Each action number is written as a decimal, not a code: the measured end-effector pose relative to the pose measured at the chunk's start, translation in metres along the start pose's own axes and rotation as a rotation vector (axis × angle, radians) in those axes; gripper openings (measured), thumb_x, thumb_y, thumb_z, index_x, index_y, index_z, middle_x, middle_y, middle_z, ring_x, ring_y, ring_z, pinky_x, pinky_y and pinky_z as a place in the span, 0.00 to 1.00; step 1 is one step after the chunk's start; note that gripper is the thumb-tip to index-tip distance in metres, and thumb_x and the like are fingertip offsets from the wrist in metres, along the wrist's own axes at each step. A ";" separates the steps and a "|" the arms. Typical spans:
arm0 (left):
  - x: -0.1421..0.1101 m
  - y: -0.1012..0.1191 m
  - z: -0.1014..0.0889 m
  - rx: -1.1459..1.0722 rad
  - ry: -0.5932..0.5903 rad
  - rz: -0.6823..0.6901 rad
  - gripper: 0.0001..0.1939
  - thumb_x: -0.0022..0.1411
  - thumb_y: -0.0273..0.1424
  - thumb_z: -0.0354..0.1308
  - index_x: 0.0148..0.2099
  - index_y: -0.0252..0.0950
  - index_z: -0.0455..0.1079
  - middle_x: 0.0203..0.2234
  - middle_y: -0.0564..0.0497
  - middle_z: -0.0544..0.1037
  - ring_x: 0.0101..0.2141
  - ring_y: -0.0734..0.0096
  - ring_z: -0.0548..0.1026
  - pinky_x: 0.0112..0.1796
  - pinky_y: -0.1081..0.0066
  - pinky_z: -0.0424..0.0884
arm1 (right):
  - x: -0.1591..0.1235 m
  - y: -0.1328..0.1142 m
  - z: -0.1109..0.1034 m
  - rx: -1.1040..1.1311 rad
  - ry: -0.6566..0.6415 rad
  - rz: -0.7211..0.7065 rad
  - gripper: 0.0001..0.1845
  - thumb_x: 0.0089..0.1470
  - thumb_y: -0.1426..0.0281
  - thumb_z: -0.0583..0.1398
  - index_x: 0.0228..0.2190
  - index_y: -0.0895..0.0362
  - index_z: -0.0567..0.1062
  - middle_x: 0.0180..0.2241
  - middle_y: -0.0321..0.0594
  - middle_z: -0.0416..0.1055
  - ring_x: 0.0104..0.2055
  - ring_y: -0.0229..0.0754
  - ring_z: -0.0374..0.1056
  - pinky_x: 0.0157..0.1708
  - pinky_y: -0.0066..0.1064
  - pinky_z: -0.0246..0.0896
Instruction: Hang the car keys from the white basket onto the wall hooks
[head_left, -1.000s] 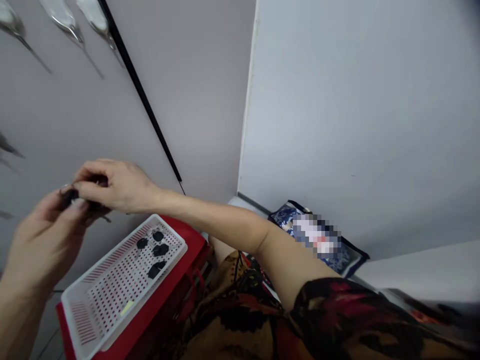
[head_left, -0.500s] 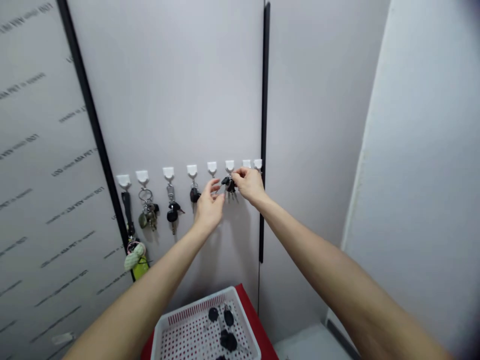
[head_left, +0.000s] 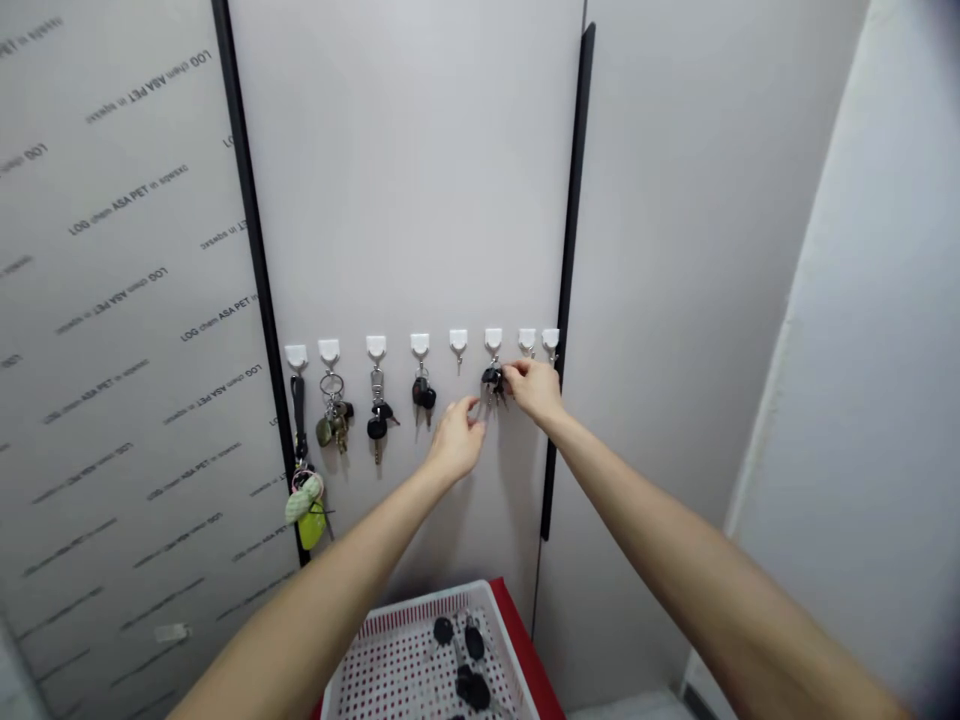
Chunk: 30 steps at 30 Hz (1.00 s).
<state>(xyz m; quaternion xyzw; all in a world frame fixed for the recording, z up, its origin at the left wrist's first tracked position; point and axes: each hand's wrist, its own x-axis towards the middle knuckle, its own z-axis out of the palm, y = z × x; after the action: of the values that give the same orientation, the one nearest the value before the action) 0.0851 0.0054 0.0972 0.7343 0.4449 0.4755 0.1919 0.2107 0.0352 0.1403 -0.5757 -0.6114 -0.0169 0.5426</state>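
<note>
My right hand (head_left: pixel 534 388) pinches the right side of a bunch of black-headed keys (head_left: pixel 492 380), which hangs below a white wall hook (head_left: pixel 493 340). Just lower and to the left, my left hand (head_left: pixel 456 440) has its fingers apart and loosely bent, with nothing in them. A small key (head_left: pixel 460 362) hangs from the hook above it. Further left hang black-headed keys (head_left: pixel 424 393), more black keys on a metal clip (head_left: pixel 377 425), and a ringed bunch (head_left: pixel 334 420). My right hand partly covers what is below the two rightmost hooks.
At the far left hang a black strap (head_left: pixel 298 415) and a green charm (head_left: pixel 311 525). Below my arms, a white perforated basket (head_left: pixel 517 655) holds several black keys (head_left: pixel 472 688) and sits on something red (head_left: pixel 536 665). Black vertical strips (head_left: pixel 574 250) edge the panel.
My view has shifted left, so the hooks appear further right. My left hand has drawn down and away from the key bunch. My right hand stays at the bunch.
</note>
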 end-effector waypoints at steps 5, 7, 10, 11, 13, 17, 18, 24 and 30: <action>-0.059 -0.053 0.006 -0.023 -0.124 -0.109 0.17 0.46 0.25 0.47 0.42 0.34 0.59 0.37 0.47 0.66 0.34 0.74 0.66 0.36 0.72 0.62 | -0.051 0.016 0.004 0.097 0.032 -0.057 0.15 0.41 0.68 0.48 0.31 0.61 0.67 0.25 0.39 0.67 0.24 0.33 0.60 0.26 0.24 0.55; -0.090 -0.079 0.012 0.005 -0.216 -0.188 0.17 0.45 0.25 0.48 0.41 0.33 0.60 0.36 0.47 0.66 0.34 0.73 0.66 0.35 0.72 0.62 | -0.091 0.030 0.016 0.091 -0.223 -0.072 0.14 0.41 0.70 0.49 0.31 0.61 0.67 0.25 0.39 0.67 0.24 0.33 0.60 0.26 0.23 0.55; -0.138 -0.115 0.023 0.108 -0.354 -0.268 0.17 0.43 0.26 0.50 0.40 0.32 0.60 0.36 0.46 0.67 0.34 0.71 0.66 0.35 0.71 0.62 | -0.162 0.054 0.040 -0.011 -0.730 -0.095 0.12 0.40 0.73 0.50 0.29 0.60 0.69 0.24 0.38 0.68 0.25 0.33 0.61 0.27 0.23 0.54; -0.152 -0.125 0.027 0.153 -0.402 -0.269 0.18 0.42 0.26 0.50 0.40 0.32 0.61 0.35 0.46 0.67 0.35 0.70 0.65 0.36 0.71 0.61 | -0.185 0.061 0.047 -0.067 -0.869 -0.119 0.12 0.40 0.73 0.50 0.29 0.60 0.69 0.24 0.38 0.68 0.26 0.33 0.61 0.28 0.23 0.54; -0.174 -0.141 0.034 0.247 -0.489 -0.245 0.19 0.41 0.27 0.51 0.40 0.32 0.61 0.35 0.46 0.67 0.36 0.68 0.65 0.37 0.70 0.60 | -0.221 0.071 0.058 -0.194 -1.054 -0.214 0.12 0.38 0.73 0.53 0.30 0.59 0.69 0.28 0.40 0.68 0.30 0.36 0.62 0.31 0.25 0.54; -0.194 -0.155 0.042 0.388 -0.557 -0.178 0.15 0.42 0.25 0.49 0.37 0.31 0.64 0.32 0.45 0.68 0.36 0.67 0.65 0.38 0.70 0.59 | -0.251 0.079 0.070 -0.426 -1.141 -0.403 0.17 0.36 0.71 0.55 0.33 0.59 0.67 0.34 0.46 0.65 0.38 0.43 0.59 0.37 0.31 0.50; -0.194 -0.156 0.043 0.404 -0.559 -0.169 0.14 0.42 0.24 0.48 0.35 0.32 0.65 0.31 0.45 0.69 0.35 0.67 0.65 0.37 0.70 0.59 | -0.252 0.079 0.072 -0.466 -1.156 -0.421 0.16 0.36 0.71 0.55 0.33 0.59 0.67 0.34 0.46 0.65 0.38 0.43 0.60 0.37 0.31 0.51; -0.194 -0.152 0.038 0.300 -0.601 -0.186 0.10 0.46 0.26 0.45 0.30 0.34 0.67 0.26 0.49 0.71 0.30 0.71 0.66 0.33 0.73 0.60 | -0.251 0.079 0.074 -0.528 -1.197 -0.430 0.15 0.37 0.69 0.53 0.32 0.57 0.68 0.32 0.44 0.65 0.31 0.42 0.62 0.29 0.29 0.54; -0.199 -0.150 0.031 0.187 -0.754 -0.273 0.11 0.42 0.31 0.49 0.31 0.34 0.66 0.21 0.53 0.71 0.24 0.75 0.66 0.25 0.77 0.60 | -0.231 0.080 0.077 -0.380 -1.180 -0.339 0.14 0.40 0.69 0.51 0.32 0.56 0.69 0.33 0.41 0.67 0.35 0.38 0.62 0.32 0.24 0.53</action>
<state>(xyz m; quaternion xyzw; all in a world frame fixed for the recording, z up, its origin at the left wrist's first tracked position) 0.0108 -0.0769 -0.1280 0.8055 0.4781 0.1010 0.3351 0.1608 -0.0466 -0.0978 -0.4696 -0.8761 0.1090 -0.0069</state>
